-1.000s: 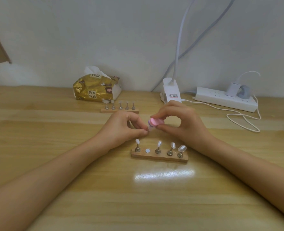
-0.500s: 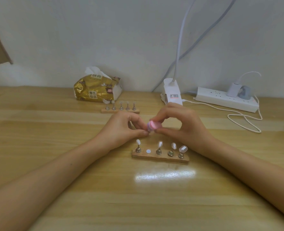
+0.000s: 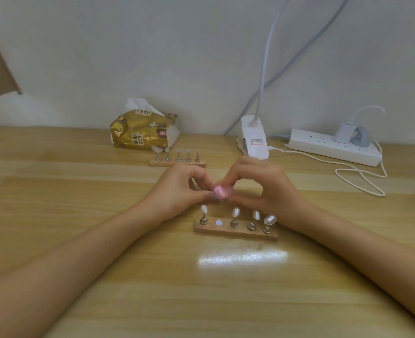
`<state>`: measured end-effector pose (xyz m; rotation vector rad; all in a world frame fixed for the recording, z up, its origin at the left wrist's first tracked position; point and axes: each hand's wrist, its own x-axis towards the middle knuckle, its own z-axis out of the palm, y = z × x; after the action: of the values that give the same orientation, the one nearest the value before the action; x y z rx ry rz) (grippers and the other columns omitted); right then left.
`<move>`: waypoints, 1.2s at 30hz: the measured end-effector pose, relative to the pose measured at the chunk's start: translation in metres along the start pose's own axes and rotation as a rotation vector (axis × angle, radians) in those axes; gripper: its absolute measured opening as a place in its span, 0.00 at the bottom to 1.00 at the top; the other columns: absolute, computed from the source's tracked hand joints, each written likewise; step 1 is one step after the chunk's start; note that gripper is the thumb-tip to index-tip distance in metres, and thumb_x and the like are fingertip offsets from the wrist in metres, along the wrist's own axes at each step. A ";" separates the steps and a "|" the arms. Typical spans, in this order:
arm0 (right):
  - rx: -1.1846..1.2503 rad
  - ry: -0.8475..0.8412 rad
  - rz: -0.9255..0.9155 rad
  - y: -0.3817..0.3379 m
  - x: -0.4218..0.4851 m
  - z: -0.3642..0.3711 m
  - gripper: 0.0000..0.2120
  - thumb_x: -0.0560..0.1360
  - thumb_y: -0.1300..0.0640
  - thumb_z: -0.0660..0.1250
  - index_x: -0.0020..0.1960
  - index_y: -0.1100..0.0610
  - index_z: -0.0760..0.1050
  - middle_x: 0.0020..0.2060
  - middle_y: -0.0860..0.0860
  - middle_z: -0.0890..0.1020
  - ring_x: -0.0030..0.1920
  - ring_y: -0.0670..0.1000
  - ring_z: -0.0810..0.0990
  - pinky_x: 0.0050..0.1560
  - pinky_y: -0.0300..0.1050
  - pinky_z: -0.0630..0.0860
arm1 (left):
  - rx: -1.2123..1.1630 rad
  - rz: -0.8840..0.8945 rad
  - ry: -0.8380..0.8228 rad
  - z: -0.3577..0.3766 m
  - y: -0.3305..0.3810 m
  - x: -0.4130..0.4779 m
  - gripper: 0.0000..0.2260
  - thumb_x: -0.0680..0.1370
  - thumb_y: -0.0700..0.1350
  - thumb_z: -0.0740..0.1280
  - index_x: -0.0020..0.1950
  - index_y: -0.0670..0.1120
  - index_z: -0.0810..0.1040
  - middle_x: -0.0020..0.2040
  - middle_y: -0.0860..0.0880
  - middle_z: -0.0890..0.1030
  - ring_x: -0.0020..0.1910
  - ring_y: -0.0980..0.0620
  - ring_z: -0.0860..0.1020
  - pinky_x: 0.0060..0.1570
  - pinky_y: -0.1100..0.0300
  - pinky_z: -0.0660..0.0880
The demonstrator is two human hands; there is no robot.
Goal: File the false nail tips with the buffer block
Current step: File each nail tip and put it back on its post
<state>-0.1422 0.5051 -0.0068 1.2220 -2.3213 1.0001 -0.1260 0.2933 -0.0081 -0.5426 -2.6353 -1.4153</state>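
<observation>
filing is judged under way: the buffer block [image 3: 221, 192] is pinched by the right hand [image 3: 262, 189], a hidden nail tip by the left hand [image 3: 179, 189]; light strokes are needed next.

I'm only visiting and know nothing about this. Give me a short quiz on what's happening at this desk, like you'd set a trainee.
1. What does the right hand pinch?
A) a pink buffer block
B) a blue pen
C) a steel spoon
2. How many pale false nail tips stand on the near wooden stand?
3. True or false: the far wooden stand carries five metal pegs.

Key: 1 A; 2 four, with the second spot from the left bare; 3 true.
</observation>
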 end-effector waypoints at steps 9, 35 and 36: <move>0.005 0.063 0.089 0.001 0.001 -0.001 0.04 0.73 0.64 0.76 0.47 0.61 0.83 0.43 0.54 0.81 0.44 0.47 0.81 0.49 0.36 0.74 | 0.020 -0.001 -0.002 0.000 0.001 0.000 0.08 0.70 0.40 0.78 0.38 0.52 0.84 0.32 0.61 0.82 0.27 0.65 0.74 0.32 0.73 0.68; 0.144 0.088 0.181 0.003 -0.002 -0.002 0.06 0.75 0.61 0.75 0.51 0.58 0.83 0.47 0.50 0.84 0.49 0.49 0.83 0.55 0.50 0.80 | -0.036 -0.015 -0.032 0.000 -0.001 -0.001 0.06 0.70 0.40 0.78 0.40 0.49 0.83 0.38 0.58 0.83 0.30 0.63 0.75 0.36 0.70 0.72; 0.171 0.094 0.201 0.003 -0.002 -0.003 0.06 0.74 0.61 0.75 0.51 0.58 0.83 0.47 0.50 0.84 0.49 0.50 0.84 0.56 0.52 0.80 | -0.028 -0.010 -0.020 0.000 -0.001 -0.001 0.06 0.70 0.41 0.78 0.41 0.49 0.83 0.38 0.59 0.83 0.30 0.63 0.75 0.36 0.69 0.71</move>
<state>-0.1435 0.5093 -0.0069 0.9908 -2.3596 1.3181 -0.1253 0.2924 -0.0095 -0.5503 -2.6414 -1.4591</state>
